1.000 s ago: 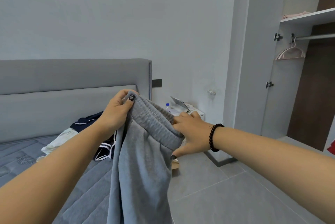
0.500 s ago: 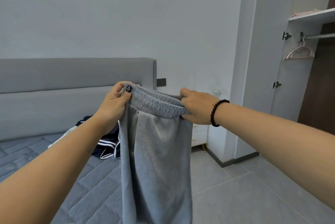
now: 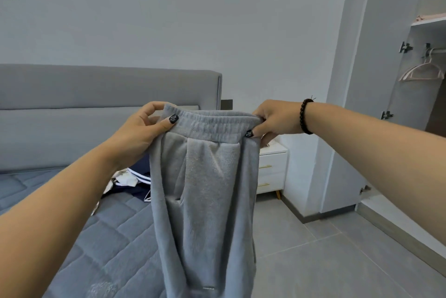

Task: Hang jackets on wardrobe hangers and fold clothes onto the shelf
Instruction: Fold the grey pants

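Grey sweatpants (image 3: 205,196) hang in front of me, held up by the elastic waistband. My left hand (image 3: 142,129) pinches the waistband's left end between thumb and fingers. My right hand (image 3: 272,119), with a black bead bracelet on the wrist, pinches its right end. The waistband is stretched flat between both hands and the legs drop out of view below. At the far right the wardrobe's rail holds a pink hanger (image 3: 422,72) under a white shelf (image 3: 428,23) with a pink folded garment on it.
A grey bed (image 3: 96,237) with a padded headboard fills the left. A navy and white pile of clothes (image 3: 131,182) lies on it behind the sweatpants. A white nightstand (image 3: 272,167) stands by the wall. The open wardrobe door (image 3: 362,104) and grey tiled floor are on the right.
Both hands have moved apart and risen, stretching the bunched waistband flat. The view has turned left, so the wardrobe sits further right.
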